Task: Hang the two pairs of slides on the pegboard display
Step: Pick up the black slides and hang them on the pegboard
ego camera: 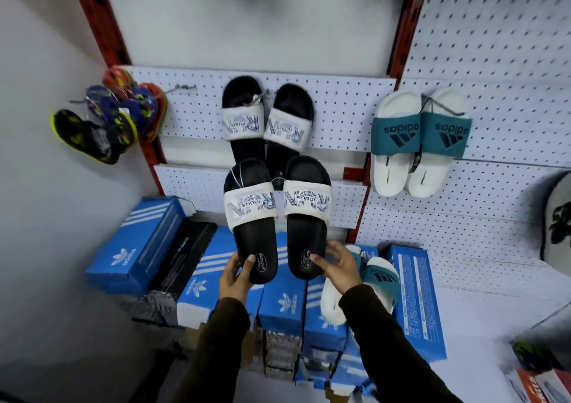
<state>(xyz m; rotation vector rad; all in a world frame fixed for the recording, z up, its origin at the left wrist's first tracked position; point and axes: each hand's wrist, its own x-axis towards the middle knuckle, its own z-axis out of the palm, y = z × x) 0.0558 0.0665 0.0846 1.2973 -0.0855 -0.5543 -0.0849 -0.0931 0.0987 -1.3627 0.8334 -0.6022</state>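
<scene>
Left hand point(234, 276) and right hand point(335, 263) each clasp heel of black pair point(278, 217), raised toward pegboard point(340, 106), unhung. Teal pair point(364, 279) waits on shoeboxes point(284, 300).

**Black slides held up at pegboard**

Left hand point(236, 274) grips heel of left black slide point(251, 220), thumb on the footbed. Right hand point(336, 263) holds heel of right black slide point(307, 217). Both slides upright, side by side, white straps reading "RUN indus" (upside down to camera). Directly above, a matching black pair point(267, 118) hangs on the pegboard point(340, 103). White pair with teal adidas straps point(420, 137) hangs to the right. Another white-and-teal pair point(364, 282) lies on blue shoeboxes point(282, 300) below.
</scene>
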